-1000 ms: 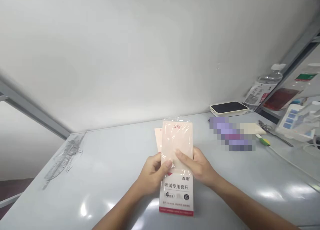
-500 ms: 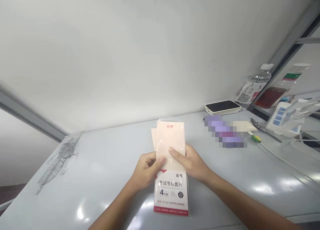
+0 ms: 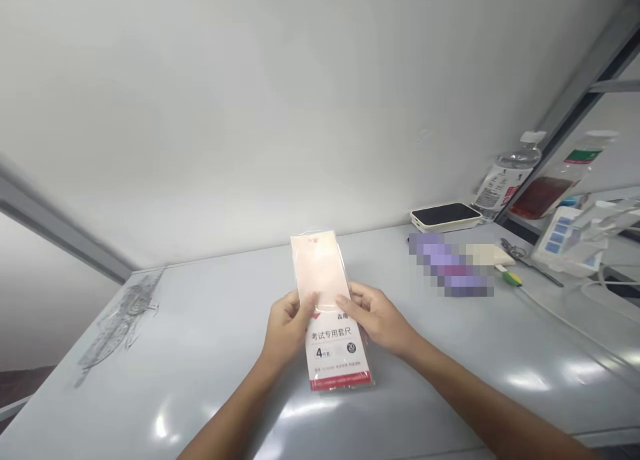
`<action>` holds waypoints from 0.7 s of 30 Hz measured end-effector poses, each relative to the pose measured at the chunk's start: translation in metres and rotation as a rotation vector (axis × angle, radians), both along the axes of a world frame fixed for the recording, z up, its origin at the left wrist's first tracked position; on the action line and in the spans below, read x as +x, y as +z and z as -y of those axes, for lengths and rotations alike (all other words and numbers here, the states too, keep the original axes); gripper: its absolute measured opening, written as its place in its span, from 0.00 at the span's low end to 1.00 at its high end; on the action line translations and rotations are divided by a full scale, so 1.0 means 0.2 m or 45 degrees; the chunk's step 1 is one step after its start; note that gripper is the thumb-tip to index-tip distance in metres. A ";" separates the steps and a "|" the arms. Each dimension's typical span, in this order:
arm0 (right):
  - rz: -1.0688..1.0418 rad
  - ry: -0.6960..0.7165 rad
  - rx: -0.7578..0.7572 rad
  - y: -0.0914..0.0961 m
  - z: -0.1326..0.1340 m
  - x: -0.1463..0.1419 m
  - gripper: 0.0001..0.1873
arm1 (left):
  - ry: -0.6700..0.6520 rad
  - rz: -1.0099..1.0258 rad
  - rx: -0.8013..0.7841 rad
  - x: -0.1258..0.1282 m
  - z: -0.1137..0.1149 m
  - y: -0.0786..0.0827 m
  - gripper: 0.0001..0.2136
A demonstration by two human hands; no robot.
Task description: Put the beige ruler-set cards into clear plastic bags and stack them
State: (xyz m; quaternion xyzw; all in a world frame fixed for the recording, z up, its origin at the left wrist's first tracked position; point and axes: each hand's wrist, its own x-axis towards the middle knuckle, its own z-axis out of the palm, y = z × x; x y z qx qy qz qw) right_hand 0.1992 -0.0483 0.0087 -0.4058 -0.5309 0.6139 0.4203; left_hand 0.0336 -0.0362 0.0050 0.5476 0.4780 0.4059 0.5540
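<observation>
Between both hands, over the table's middle, is a ruler set packet [image 3: 334, 350]: a clear sleeve with a pale pink upper part and a white, red-edged label. It tilts slightly, with its top leaning left. My left hand [image 3: 283, 330] grips its left edge, thumb on the front and fingers behind. On the right edge, my right hand [image 3: 383, 319] holds it in the same way. The fingers behind the packet are partly hidden. Clear plastic rulers [image 3: 120, 323] with dark markings lie on the table at the left.
A phone [image 3: 447, 215] lies by the wall, near a clear water bottle [image 3: 507, 177] and a bottle of reddish drink [image 3: 543, 187]. A blurred purple item [image 3: 450, 263], a white cable [image 3: 565, 317] and a white box [image 3: 560, 240] occupy the table's right side.
The packet has shifted up and left and now tilts left. The pink edge that stuck out behind it at the upper left no longer shows. Both hands have moved slightly with it.
</observation>
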 end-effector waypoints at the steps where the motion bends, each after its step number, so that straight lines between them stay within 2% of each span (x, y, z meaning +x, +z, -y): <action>1: 0.048 0.010 -0.009 -0.01 -0.01 0.00 0.17 | 0.047 -0.072 0.019 -0.01 -0.02 -0.01 0.17; 6: 0.416 -0.032 0.009 -0.07 -0.05 0.03 0.18 | 0.199 -0.574 0.203 -0.07 -0.10 -0.08 0.23; 9: 0.827 -0.178 0.065 -0.11 -0.08 0.06 0.20 | 0.182 -0.873 0.256 -0.08 -0.14 -0.12 0.21; 12: 1.091 -0.219 0.116 -0.14 -0.12 0.09 0.18 | 0.166 -1.032 0.225 -0.09 -0.17 -0.13 0.20; 14: 1.124 -0.303 0.175 -0.17 -0.14 0.10 0.20 | 0.183 -1.027 0.225 -0.10 -0.19 -0.15 0.20; 16: 0.996 -0.382 0.229 -0.21 -0.17 0.11 0.20 | 0.203 -1.005 0.248 -0.12 -0.20 -0.17 0.21; 21: 0.874 -0.458 0.299 -0.29 -0.21 0.10 0.21 | 0.253 -0.884 0.374 -0.13 -0.19 -0.21 0.20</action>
